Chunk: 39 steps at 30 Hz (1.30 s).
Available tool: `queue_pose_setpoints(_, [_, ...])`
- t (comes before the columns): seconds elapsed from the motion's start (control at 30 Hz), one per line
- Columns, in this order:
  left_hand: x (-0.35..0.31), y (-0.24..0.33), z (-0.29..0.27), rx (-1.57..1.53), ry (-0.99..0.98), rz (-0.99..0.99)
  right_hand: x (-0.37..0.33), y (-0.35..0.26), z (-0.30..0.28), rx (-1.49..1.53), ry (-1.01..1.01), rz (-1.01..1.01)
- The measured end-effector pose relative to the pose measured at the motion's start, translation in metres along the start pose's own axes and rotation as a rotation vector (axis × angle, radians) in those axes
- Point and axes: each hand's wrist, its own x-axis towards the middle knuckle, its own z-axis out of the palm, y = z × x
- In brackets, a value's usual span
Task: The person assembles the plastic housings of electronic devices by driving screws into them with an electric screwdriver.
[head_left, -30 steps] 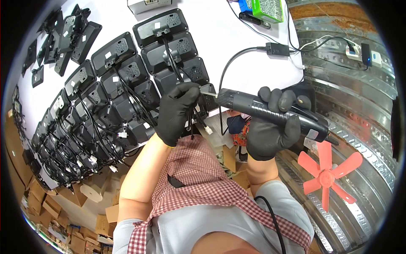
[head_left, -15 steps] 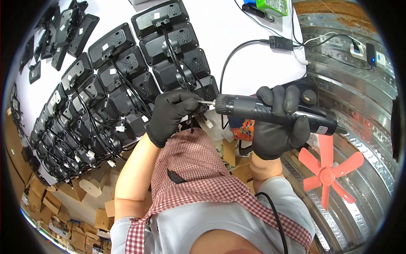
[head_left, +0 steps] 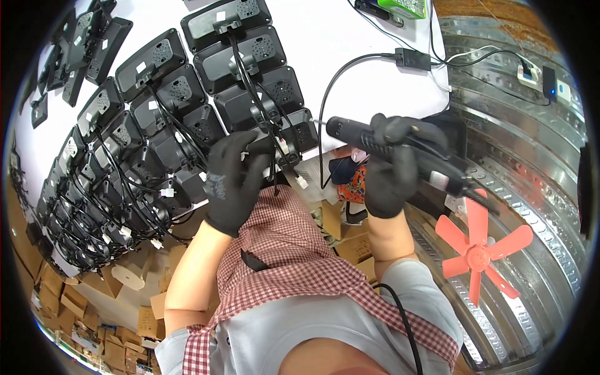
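While the right hand [head_left: 392, 159] is wrapped around the driver [head_left: 351, 132] at two o'clock, its bit [head_left: 317, 121] pointing toward ten, a steady wrist and a tip clear of the cables [head_left: 248, 80] would serve best. The left hand [head_left: 234, 178], at nine o'clock, has its fingers bent near the housings [head_left: 264, 51] — whether they pinch anything cannot be told. Those fingertips should probably stay off the bit's line. They are lost among dark parts; the bit's tip shows faintly; cables toward eight o'clock merge — and the green box [head_left: 406, 7] at one o'clock is cut off.
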Motion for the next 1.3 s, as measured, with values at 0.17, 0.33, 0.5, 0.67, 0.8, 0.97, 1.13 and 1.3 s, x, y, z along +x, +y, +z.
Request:
queue_pose_setpoints(0.17, [-0.007,-0.026,0.002,0.305,-0.163,0.089,-0.003,0.034,-0.006,-0.121,-0.077,-0.020])
queue_pose_setpoints(0.33, [-0.004,-0.027,0.015,0.442,-0.249,0.066,-0.005,0.042,-0.001,-0.142,-0.067,0.046])
queue_pose_setpoints(0.5, [-0.002,-0.030,0.024,0.447,-0.289,0.042,-0.005,0.046,-0.001,-0.193,-0.011,0.084])
queue_pose_setpoints(0.67, [-0.007,-0.043,0.033,0.456,-0.287,0.068,-0.004,0.063,0.000,-0.257,-0.313,-0.047])
queue_pose_setpoints(0.8, [-0.003,-0.045,0.037,0.482,-0.272,0.080,-0.002,0.068,0.003,-0.213,-0.291,-0.096])
queue_pose_setpoints(0.97, [0.002,-0.041,0.032,0.480,-0.247,0.118,-0.002,0.067,0.005,-0.272,-0.291,0.029])
queue_pose_setpoints(1.13, [-0.002,-0.051,0.035,0.605,-0.280,0.159,0.019,0.051,0.017,-0.403,-0.243,0.279])
queue_pose_setpoints(1.3, [-0.003,-0.047,0.027,0.560,-0.212,0.225,0.098,0.034,0.109,0.013,0.031,0.103])
